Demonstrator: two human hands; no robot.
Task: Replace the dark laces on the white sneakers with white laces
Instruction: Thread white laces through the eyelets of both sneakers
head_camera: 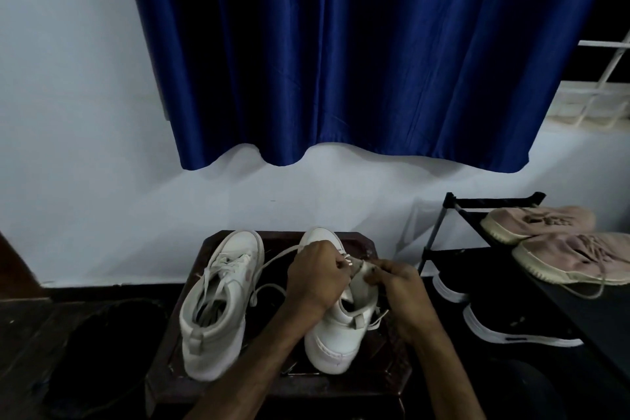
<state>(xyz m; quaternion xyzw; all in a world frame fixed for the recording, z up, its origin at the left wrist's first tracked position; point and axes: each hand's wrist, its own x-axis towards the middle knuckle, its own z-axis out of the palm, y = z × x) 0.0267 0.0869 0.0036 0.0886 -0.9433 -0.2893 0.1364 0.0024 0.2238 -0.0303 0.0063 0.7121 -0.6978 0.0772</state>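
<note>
Two white high-top sneakers stand on a dark wooden stool (361, 242), toes toward the wall. The left sneaker (218, 303) is laced with a white lace. Over the right sneaker (337, 334) my left hand (315, 278) grips the shoe's upper front by the eyelets. My right hand (392, 283) pinches the tongue and a white lace at the same spot. A loose white lace (269, 261) trails from my hands toward the left sneaker. No dark lace can be made out.
A black shoe rack (453, 215) stands at the right with two beige sneakers (559, 249) on top and black shoes with white soles (511, 324) below. A blue curtain (341, 61) hangs on the white wall behind. Dark floor lies to the left.
</note>
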